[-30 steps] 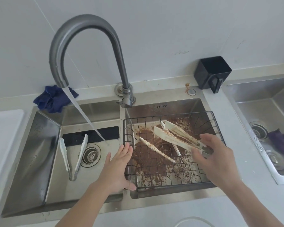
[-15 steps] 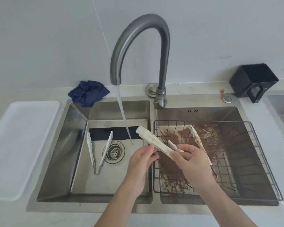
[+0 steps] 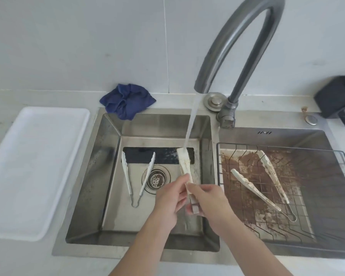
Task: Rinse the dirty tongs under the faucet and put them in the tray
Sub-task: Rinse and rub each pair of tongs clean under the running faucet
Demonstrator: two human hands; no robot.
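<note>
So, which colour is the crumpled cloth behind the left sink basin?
Dark blue; the crumpled cloth on the counter shows clearly in the head view.

Both forearms reach up from the lower edge and meet over the sink. The left hand (image 3: 170, 198) and right hand (image 3: 207, 200) sit side by side, fingers curled around the dirty tongs (image 3: 184, 166).

Three tongs (image 3: 184, 164), one tray (image 3: 28, 166), one faucet (image 3: 237, 46).

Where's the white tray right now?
In the head view, the white tray sits on the counter at far left, beside the left sink basin, with nothing visible in it.
</note>
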